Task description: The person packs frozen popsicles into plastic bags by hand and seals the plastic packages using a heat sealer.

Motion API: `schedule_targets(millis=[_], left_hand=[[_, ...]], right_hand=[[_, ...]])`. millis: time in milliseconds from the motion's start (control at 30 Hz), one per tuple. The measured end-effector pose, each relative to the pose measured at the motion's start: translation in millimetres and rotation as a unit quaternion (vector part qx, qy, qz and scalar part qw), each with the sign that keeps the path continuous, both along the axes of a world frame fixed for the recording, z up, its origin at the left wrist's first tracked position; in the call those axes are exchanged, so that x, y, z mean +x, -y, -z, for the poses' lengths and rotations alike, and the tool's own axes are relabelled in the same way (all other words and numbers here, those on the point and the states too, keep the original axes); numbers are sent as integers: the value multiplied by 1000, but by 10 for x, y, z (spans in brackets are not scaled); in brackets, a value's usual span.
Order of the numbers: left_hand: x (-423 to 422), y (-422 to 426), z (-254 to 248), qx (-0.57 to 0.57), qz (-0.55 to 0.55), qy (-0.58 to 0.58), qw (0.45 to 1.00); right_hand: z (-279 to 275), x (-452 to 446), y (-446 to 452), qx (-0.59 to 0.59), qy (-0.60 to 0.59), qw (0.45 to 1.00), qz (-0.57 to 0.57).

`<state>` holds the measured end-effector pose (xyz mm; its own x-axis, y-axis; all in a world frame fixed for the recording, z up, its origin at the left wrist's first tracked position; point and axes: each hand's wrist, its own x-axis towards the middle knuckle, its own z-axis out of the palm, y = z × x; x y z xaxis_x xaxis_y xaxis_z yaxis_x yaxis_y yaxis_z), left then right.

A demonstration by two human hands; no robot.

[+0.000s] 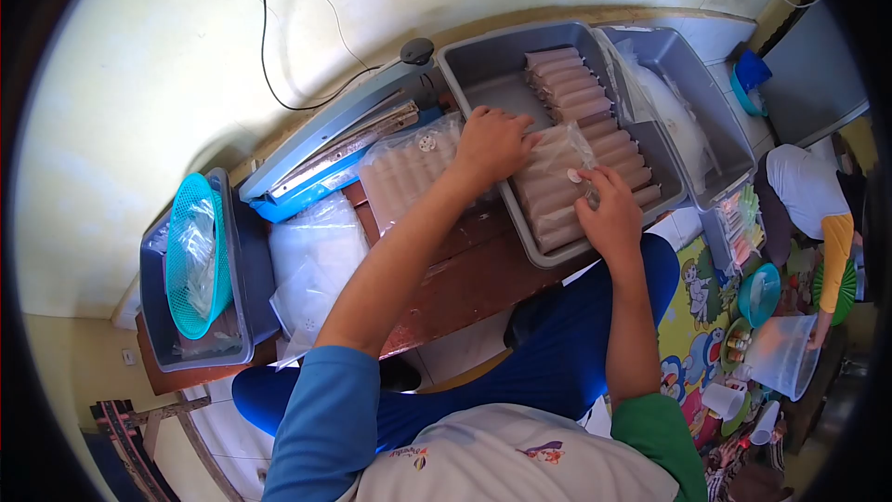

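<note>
A clear plastic bag (550, 188) holding a row of brownish-pink filled tubes lies in the near part of a grey tub (488, 84). My left hand (494, 144) is at the bag's upper left, its curled fingers gripping the plastic. At the bag's right side, my right hand (610, 212) has its thumb and bent fingers on the plastic, beside a round white label (574, 175). Loose tubes (569, 84) of the same kind are lined up behind and to the right of the bag. Another bagged row of tubes (409, 172) rests left of the tub, on the brown table (446, 265).
Left are a long sealer-like device (325, 144), flat plastic bags (316, 256) and a teal basket (223, 270) in a dark tub (249, 302). A second grey tub (734, 153) with plastic adjoins on the right. Farther right, another person (818, 191) bends over containers on the floor.
</note>
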<state>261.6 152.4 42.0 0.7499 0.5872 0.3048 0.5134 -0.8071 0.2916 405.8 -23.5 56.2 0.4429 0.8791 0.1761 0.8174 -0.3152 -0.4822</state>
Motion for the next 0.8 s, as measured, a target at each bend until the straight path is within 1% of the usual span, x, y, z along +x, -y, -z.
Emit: schedule_targets(millis=[33, 67, 133, 167, 200, 233, 267, 333, 367, 400, 433, 467, 500, 533, 567, 633, 667, 733, 767, 800], left_hand=[[-29, 47, 22, -10, -19, 78, 997], [-78, 119, 51, -9, -20, 78, 997], [-224, 288, 120, -11, 13, 142, 990], [-322, 389, 141, -8, 8, 142, 990], [-438, 512, 150, -9, 25, 153, 988], [-559, 641, 123, -9, 42, 165, 985], [-691, 774, 94, -6, 34, 166, 986], [-993, 1031, -115, -184, 38, 212, 959], [-1157, 1098, -150, -181, 31, 215, 959], [-1343, 1146, -182, -186, 26, 192, 963], [-1535, 1183, -213, -192, 19, 169, 967], [-1729, 1218, -251, -190, 10, 171, 967], [-1927, 1248, -290, -208, -14, 141, 968], [-2119, 1275, -316, -225, -38, 112, 967], [-2299, 1315, -325, -223, -48, 115, 967], [-2647, 1399, -327, -221, -90, 134, 962], [-2826, 1422, -326, -219, -99, 138, 961], [-3169, 1482, -287, -268, -140, 103, 948], [-3329, 1510, -229, -269, -148, 108, 946], [-3483, 1530, -136, -265, -187, 84, 942]], right_hand=[[-5, -1, 2, 2, 0, 1000, 0], [1, -1, 5, 12, 0, 1000, 0], [29, 0, 0, 26, 1, 1000, -5], [60, 7, 2, 58, 8, 998, -6], [72, 3, 7, 90, 14, 996, -8], [65, -2, 12, 92, 13, 996, -16], [56, -11, 18, 117, 17, 993, -23], [45, -115, 15, 143, 20, 989, -38], [56, -184, 7, 183, 19, 981, -61], [53, -259, -4, 223, 17, 971, -86], [20, -378, -17, 224, 16, 970, -95], [-26, -552, -26, 241, 16, 960, -142], [-62, -736, -37, 258, 15, 947, -189], [-81, -918, -45, 268, -13, 940, -212], [-99, -1081, -55, 268, -16, 937, -222], [-129, -1388, -71, 283, -46, 910, -301], [-114, -1540, -85, 282, -47, 907, -310], [-8, -1830, -102, 225, -120, 888, -383], [47, -1970, -103, 222, -120, 885, -391], [108, -2108, -107, 198, -136, 875, -420]])
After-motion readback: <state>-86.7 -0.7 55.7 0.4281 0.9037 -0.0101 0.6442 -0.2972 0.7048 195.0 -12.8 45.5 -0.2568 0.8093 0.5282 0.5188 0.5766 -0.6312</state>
